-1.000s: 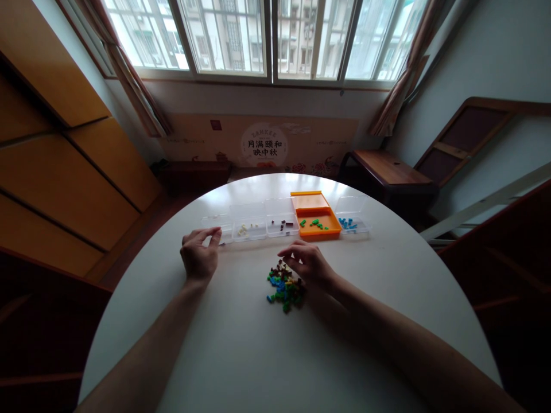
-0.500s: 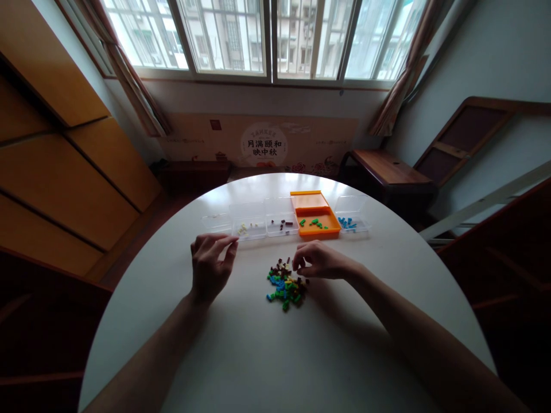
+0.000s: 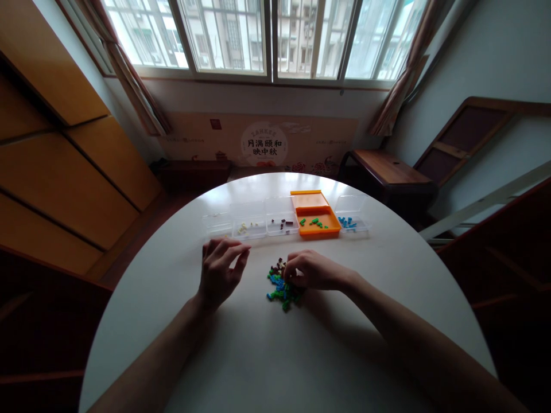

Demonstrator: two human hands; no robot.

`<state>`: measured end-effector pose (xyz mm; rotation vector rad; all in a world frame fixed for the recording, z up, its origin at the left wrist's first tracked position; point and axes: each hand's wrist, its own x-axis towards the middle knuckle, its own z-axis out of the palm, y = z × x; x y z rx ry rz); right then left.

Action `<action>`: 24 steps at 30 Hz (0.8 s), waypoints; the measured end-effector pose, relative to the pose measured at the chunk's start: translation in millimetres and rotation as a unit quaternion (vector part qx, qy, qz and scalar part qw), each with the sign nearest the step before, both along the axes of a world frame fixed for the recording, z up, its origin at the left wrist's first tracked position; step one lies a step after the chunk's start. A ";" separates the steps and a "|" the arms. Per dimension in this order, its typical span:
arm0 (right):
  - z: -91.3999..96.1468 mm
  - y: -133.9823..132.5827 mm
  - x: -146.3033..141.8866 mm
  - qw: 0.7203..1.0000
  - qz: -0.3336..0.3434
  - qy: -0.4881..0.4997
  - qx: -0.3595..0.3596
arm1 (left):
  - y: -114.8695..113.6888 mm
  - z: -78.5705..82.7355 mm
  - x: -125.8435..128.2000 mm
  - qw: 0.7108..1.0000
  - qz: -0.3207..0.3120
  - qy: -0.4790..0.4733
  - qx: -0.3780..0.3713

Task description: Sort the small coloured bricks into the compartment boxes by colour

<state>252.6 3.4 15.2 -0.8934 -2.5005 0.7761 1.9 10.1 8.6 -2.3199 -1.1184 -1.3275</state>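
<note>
At the brick pile (image 3: 282,292), my right hand (image 3: 312,270), its grip hidden, seems mid-pick, needing a fine pinch; left of the pile, my left hand (image 3: 220,271) pinches narrowly.

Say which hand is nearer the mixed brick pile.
Right. The right hand is at the mixed brick pile, fingers over its right side; the left hand is apart from it, off to its left.

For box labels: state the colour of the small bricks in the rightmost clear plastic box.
The small bricks are blue, seen best in the head view.
</note>
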 end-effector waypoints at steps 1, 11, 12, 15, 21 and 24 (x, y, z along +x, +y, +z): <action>-0.7 0.1 -0.2 1.000 -0.001 -0.003 0.007 | -0.2 -0.2 0.4 1.000 -0.003 0.002 0.000; 0.4 -2.7 -13.9 0.990 -0.069 0.121 -0.010 | -9.5 -0.6 8.8 0.990 -0.096 0.100 -0.002; 0.4 -3.1 -15.8 0.989 -0.076 0.129 -0.012 | -10.6 0.0 10.0 0.988 -0.110 0.112 -0.002; -1.4 -3.4 -20.0 0.985 -0.088 0.146 -0.018 | -13.0 2.7 12.7 0.982 -0.132 0.132 0.005; -7.0 -2.1 -22.2 0.978 -0.118 0.168 -0.029 | -13.8 3.7 15.4 0.980 -0.143 0.138 0.004; -10.6 -0.2 -20.7 0.971 -0.150 0.183 -0.024 | -7.1 0.1 11.2 0.989 -0.111 0.098 -0.009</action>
